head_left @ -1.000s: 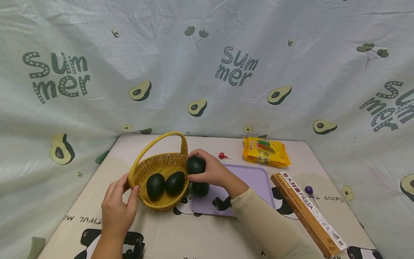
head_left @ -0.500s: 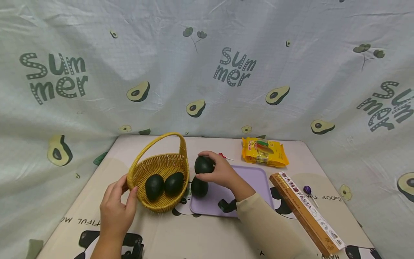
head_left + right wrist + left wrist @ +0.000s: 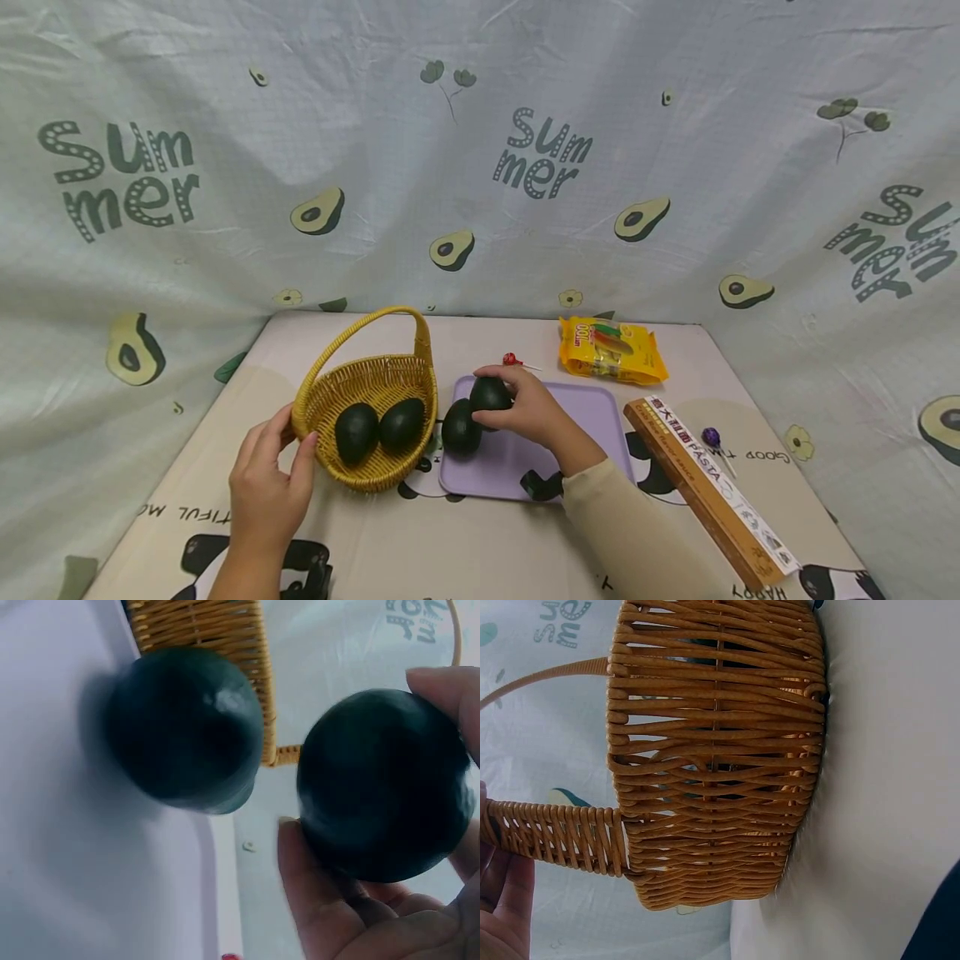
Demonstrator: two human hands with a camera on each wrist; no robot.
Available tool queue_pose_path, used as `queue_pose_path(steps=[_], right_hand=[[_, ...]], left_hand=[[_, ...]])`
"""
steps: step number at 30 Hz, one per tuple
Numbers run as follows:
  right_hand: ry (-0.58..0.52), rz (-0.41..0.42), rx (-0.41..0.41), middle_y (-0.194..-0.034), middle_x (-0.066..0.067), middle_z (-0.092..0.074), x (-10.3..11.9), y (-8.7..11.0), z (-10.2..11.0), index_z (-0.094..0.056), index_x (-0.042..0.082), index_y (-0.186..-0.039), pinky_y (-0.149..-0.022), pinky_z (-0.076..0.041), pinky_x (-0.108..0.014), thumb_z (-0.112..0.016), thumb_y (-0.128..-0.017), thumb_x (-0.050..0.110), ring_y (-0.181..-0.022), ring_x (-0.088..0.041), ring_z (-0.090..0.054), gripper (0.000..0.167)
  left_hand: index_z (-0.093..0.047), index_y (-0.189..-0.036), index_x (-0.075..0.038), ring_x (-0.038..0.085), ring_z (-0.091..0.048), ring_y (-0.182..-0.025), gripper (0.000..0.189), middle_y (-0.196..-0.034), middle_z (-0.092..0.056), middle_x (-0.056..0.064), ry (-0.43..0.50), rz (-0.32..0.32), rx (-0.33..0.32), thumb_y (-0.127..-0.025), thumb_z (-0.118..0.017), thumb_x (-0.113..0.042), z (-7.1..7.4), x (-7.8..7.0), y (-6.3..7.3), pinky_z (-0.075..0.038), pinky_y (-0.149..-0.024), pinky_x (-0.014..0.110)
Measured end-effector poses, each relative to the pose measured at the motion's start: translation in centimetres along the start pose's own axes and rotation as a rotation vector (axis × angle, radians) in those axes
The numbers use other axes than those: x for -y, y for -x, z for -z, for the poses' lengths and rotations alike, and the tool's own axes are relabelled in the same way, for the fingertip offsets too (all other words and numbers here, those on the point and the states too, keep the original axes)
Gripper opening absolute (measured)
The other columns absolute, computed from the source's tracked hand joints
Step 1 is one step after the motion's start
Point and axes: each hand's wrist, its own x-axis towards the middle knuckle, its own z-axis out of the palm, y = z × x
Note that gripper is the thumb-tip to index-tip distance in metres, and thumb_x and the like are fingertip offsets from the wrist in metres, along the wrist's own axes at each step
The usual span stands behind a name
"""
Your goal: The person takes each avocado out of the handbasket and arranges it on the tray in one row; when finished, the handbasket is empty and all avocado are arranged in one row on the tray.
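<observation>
Avocado (image 3: 491,394) is gripped by the right hand (image 3: 531,408), raised above the purple tray (image 3: 588,417); second avocado (image 3: 461,428) is set by that tray's left edge. Basket (image 3: 372,380), toward the worktop's (image 3: 450,550) far left corner, two avocados (image 3: 357,434) inside, is held at its handle (image 3: 423,337) by the left hand (image 3: 270,475).

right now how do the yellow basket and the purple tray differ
The basket is yellow and woven, while the tray is purple and smooth. The basket has a tall arched handle; the tray has only a low rim. Two avocados lie in the basket, while just one rests on the tray. Both stand on the same table.
</observation>
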Motion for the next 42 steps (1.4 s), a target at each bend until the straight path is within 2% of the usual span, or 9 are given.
queue_pose_path(steps=[4,7,10,15,20,28,34,42], right_hand=[[-0.001,-0.045,0.001,-0.143,-0.002,-0.056,-0.8,0.3,0.1,-0.065,0.028,-0.134,-0.089,-0.061,-0.042,-0.095,-0.072,0.031,-0.114,-0.031,-0.064,0.069],[0.029,-0.074,0.013,-0.144,-0.003,-0.055,-1.3,0.5,0.1,-0.060,0.024,-0.138,-0.095,-0.059,-0.046,-0.097,-0.068,0.035,-0.115,-0.031,-0.064,0.080],[0.067,-0.084,0.019,-0.145,-0.003,-0.053,-1.9,0.8,0.1,-0.057,0.024,-0.139,-0.101,-0.056,-0.050,-0.098,-0.067,0.035,-0.116,-0.031,-0.063,0.085],[0.107,-0.090,-0.002,-0.151,-0.004,-0.048,-2.6,1.1,-0.1,-0.057,0.023,-0.141,-0.106,-0.052,-0.054,-0.097,-0.068,0.036,-0.123,-0.036,-0.059,0.085],[0.123,-0.119,-0.016,-0.147,-0.004,-0.055,-3.1,1.3,-0.2,-0.058,0.023,-0.142,-0.105,-0.053,-0.056,-0.097,-0.068,0.037,-0.128,-0.034,-0.056,0.085],[0.178,-0.123,-0.002,-0.147,-0.009,-0.057,-4.2,1.6,-0.3,-0.052,0.017,-0.150,-0.105,-0.053,-0.054,-0.097,-0.068,0.039,-0.125,-0.032,-0.059,0.096],[0.181,-0.112,-0.019,-0.147,-0.009,-0.056,-4.6,1.9,-0.4,-0.055,0.015,-0.147,-0.107,-0.052,-0.054,-0.097,-0.067,0.040,-0.125,-0.033,-0.060,0.094],[0.201,-0.109,-0.013,-0.138,-0.009,-0.064,-5.3,2.2,-0.5,-0.057,0.012,-0.145,-0.106,-0.053,-0.052,-0.096,-0.068,0.041,-0.123,-0.031,-0.062,0.091]], left_hand=[[-0.059,-0.137,0.003,0.031,-0.067,-0.106,0.054,-0.117,-0.064,0.020,0.000,0.003,-0.002,-0.087,-0.078,0.004,0.0,0.0,0.1,-0.033,-0.099,-0.006],[-0.060,-0.138,0.002,0.031,-0.067,-0.106,0.054,-0.117,-0.064,0.020,-0.002,0.005,-0.002,-0.087,-0.078,0.003,0.0,0.0,0.1,-0.033,-0.099,-0.007],[-0.059,-0.137,0.003,0.032,-0.067,-0.106,0.054,-0.117,-0.064,0.020,-0.002,0.004,-0.002,-0.087,-0.078,0.004,0.1,0.0,0.1,-0.033,-0.099,-0.007],[-0.060,-0.137,0.004,0.031,-0.067,-0.106,0.053,-0.116,-0.064,0.021,0.001,0.003,0.001,-0.087,-0.078,0.004,0.0,-0.1,0.0,-0.033,-0.099,-0.006],[-0.060,-0.137,0.004,0.032,-0.067,-0.106,0.053,-0.116,-0.064,0.020,-0.004,0.002,-0.002,-0.087,-0.077,0.004,0.1,-0.2,0.0,-0.033,-0.099,-0.006],[-0.060,-0.137,0.003,0.032,-0.067,-0.106,0.053,-0.116,-0.064,0.020,-0.006,0.003,-0.004,-0.087,-0.078,0.003,0.1,-0.2,0.0,-0.032,-0.099,-0.007],[-0.060,-0.137,0.003,0.032,-0.067,-0.105,0.053,-0.116,-0.064,0.021,-0.002,0.005,-0.006,-0.087,-0.078,0.003,0.0,-0.1,0.1,-0.032,-0.099,-0.007],[-0.060,-0.137,0.003,0.032,-0.067,-0.105,0.054,-0.116,-0.064,0.020,0.001,0.005,-0.006,-0.087,-0.078,0.003,0.0,-0.2,0.0,-0.032,-0.099,-0.007]])
